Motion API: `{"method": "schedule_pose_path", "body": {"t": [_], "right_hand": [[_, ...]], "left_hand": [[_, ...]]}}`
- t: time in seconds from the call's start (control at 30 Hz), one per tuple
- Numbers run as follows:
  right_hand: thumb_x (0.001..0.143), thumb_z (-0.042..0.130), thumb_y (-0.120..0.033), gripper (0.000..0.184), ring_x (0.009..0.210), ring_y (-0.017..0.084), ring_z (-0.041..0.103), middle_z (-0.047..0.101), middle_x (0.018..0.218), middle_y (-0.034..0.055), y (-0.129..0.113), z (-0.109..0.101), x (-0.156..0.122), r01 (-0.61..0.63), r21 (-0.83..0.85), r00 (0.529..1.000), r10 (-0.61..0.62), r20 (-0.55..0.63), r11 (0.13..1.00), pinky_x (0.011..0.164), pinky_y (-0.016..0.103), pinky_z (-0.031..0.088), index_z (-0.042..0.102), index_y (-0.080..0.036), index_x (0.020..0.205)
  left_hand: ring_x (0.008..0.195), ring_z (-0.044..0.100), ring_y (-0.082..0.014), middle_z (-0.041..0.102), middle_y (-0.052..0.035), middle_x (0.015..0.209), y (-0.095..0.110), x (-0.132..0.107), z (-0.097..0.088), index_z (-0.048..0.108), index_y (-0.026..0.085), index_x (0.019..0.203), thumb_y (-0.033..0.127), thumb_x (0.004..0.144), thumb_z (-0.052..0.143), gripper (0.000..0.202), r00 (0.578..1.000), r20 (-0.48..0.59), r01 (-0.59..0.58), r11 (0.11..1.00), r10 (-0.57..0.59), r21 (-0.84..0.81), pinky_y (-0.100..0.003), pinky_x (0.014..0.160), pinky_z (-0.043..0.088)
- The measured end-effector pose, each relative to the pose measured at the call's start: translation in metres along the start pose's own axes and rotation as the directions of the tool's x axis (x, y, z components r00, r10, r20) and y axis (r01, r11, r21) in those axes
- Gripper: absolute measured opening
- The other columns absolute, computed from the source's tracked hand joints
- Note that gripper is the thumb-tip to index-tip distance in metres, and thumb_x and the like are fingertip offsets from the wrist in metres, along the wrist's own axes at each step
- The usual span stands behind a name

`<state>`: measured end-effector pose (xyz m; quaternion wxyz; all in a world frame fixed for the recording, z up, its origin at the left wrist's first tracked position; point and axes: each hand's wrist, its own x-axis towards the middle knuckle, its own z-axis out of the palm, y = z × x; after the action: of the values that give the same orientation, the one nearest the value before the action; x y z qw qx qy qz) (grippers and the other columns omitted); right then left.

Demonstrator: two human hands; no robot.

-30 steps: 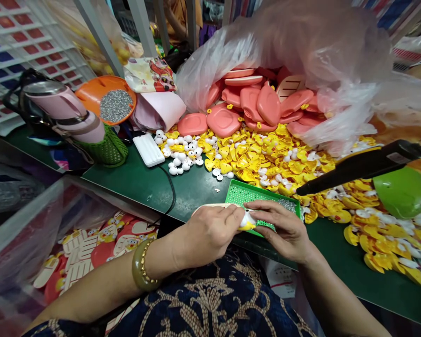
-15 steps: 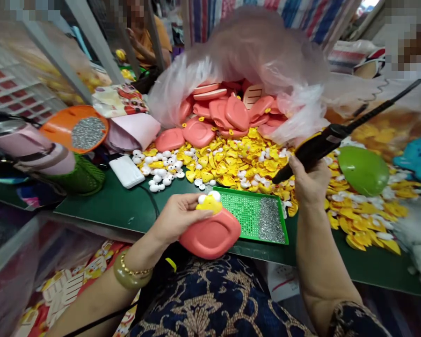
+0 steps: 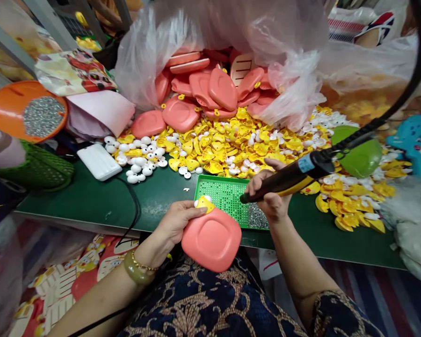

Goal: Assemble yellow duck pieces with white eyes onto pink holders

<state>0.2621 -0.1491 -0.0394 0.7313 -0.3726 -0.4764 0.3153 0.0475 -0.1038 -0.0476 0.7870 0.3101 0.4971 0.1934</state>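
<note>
My left hand [image 3: 173, 222] is closed on a pink rounded plastic piece [image 3: 212, 241] by its upper left corner. A small yellow part [image 3: 204, 203] with white eyeballs sits on that corner, under my thumb. In my right hand [image 3: 275, 203] is a black electric screwdriver [image 3: 284, 180], its fingers around the body and its tip pointing left over a green perforated tray [image 3: 213, 193]. Small metal screws [image 3: 257, 216] lie heaped in the right end of this tray. The screwdriver's tip is apart from the pink piece.
A heap of yellow shells [image 3: 217, 150] and white eyeballs [image 3: 140, 168] spreads along the green table [image 3: 150, 192]. Behind it, pink pieces [image 3: 182, 112] spill from a clear bag. At left are a white box [image 3: 98, 161] with a cable and an orange dish [image 3: 7, 112] of screws.
My right hand has brought the screwdriver left and down, over the tray. The pink piece has turned to face me more. The view has shifted, too.
</note>
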Motion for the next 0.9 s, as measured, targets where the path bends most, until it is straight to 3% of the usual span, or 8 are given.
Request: {"method": "schedule_pose_path", "body": {"t": [0.2, 0.63, 0.9], "right_hand": [[0.067, 0.074, -0.045, 0.06, 0.049, 0.009, 0.049, 0.05, 0.065, -0.0063, 0.027, 0.006, -0.01, -0.074, 0.176, 0.997, 0.069, 0.031, 0.982, 0.049, 0.025, 0.047, 0.051, -0.025, 0.12], [0.065, 0.074, -0.045, 0.057, 0.049, 0.01, 0.048, 0.051, 0.065, -0.0049, 0.031, 0.008, -0.013, -0.17, 0.163, 0.985, 0.165, 0.047, 0.972, 0.05, 0.027, 0.045, 0.054, -0.025, 0.115], [0.061, 0.074, -0.053, 0.066, 0.048, 0.01, 0.047, 0.05, 0.064, -0.0057, 0.031, 0.01, -0.015, -0.198, 0.079, 0.98, 0.196, 0.04, 0.977, 0.049, 0.027, 0.045, 0.052, -0.025, 0.117]], "left_hand": [[0.053, 0.061, -0.0142, 0.07, -0.0085, 0.066, -0.004, 0.003, 0.0, 0.07, 0.006, 0.075, 0.02, 0.052, 0.083, 0.029, 0.999, -0.033, 0.005, 1.0, -0.004, 0.008, -0.023, 0.052, 0.048], [0.052, 0.06, -0.013, 0.068, -0.0069, 0.065, -0.005, 0.003, 0.0, 0.069, 0.007, 0.072, 0.018, 0.053, 0.081, 0.025, 1.0, 0.013, 0.005, 1.0, -0.005, 0.003, -0.023, 0.052, 0.047], [0.053, 0.06, -0.0129, 0.068, -0.0071, 0.065, -0.002, 0.004, -0.001, 0.07, 0.007, 0.07, 0.015, 0.054, 0.079, 0.02, 0.999, 0.04, 0.028, 0.999, -0.027, -0.031, -0.023, 0.054, 0.047]]}}
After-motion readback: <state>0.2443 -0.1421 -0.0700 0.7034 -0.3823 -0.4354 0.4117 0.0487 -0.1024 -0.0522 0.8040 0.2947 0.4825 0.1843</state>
